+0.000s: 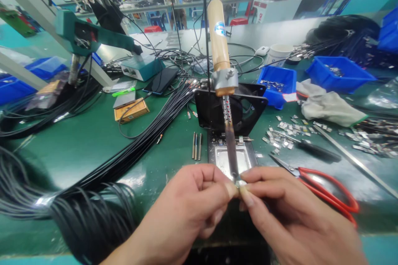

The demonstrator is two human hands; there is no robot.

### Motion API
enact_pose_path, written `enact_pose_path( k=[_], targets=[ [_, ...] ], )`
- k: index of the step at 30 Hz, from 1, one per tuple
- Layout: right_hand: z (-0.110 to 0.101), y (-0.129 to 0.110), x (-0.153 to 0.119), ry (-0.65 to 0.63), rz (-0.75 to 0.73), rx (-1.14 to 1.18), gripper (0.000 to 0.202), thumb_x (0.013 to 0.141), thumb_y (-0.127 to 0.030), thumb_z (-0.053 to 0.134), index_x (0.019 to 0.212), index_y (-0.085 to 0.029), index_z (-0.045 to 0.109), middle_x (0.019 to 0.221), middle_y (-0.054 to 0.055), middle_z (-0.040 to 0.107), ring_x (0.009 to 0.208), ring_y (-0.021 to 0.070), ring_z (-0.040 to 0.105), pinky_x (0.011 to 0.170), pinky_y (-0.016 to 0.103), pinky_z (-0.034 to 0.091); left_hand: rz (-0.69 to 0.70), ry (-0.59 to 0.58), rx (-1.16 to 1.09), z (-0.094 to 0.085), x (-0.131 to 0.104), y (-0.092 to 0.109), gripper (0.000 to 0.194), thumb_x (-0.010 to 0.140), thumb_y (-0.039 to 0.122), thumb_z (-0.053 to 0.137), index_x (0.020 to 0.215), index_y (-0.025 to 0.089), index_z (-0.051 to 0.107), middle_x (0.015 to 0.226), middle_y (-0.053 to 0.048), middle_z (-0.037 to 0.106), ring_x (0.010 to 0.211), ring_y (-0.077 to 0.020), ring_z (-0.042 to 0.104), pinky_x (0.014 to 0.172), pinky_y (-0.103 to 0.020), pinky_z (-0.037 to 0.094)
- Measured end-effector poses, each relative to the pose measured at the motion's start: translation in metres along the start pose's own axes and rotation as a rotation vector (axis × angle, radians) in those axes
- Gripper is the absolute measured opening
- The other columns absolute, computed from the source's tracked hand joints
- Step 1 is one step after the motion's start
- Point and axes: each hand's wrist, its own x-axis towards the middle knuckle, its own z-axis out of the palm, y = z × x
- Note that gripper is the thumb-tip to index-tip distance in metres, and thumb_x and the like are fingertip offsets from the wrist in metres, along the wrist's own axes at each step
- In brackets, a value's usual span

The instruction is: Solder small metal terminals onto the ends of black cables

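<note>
Head view: left hand and right hand meet fingertip-to-fingertip, each grip pinching a small metal piece.

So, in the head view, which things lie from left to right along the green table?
Bundle of black cables → left hand → wooden-handled soldering iron → right hand → red-handled scissors.

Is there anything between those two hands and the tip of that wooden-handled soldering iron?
Nothing visible. The left hand and right hand pinch a small silvery metal piece right at the tip of the wooden-handled soldering iron, above the metal tray.
</note>
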Motion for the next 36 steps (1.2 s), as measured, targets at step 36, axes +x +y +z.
enact_pose_path(
  k=[36],
  targets=[
    [-0.0030,-0.0050,-0.0001,0.029,-0.024,0.040,0.011,0.089,-0.020,0.073,0.092,-0.030,0.072,0.106,-0.002,0.077,0.088,0.0129,0.079,0.078,0.016,0.063,-0.026,0.030,-0.038,-0.0001,-0.0004,0.0002,0.024,0.084,0.026,0.072,0.068,0.018,0.056,0.049,0.010,0.039,0.043,-0.0044,0.019,0.040,-0.017,0.015]
  ],
)
